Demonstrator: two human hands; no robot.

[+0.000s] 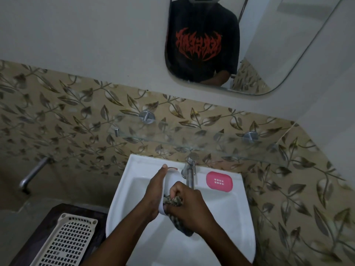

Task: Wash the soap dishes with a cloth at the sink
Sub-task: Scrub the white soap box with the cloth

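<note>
Over the white sink [132, 191] my left hand [153, 194] holds a white soap dish [170, 182] on its edge, thumb along the far rim. My right hand [187, 204] grips a dark checked cloth [182, 226] and presses it into the hollow of the dish; the cloth's tail hangs down below my wrist. A pink soap dish [219, 181] with drain holes lies flat on the sink's back ledge, to the right of the chrome tap [189, 170].
A glass shelf [192, 139] on chrome brackets runs above the tap. A mirror [249, 45] hangs on the wall and reflects a person in a black shirt. A beige perforated basket [67, 240] sits at lower left. A chrome pipe [32, 173] sticks out of the left wall.
</note>
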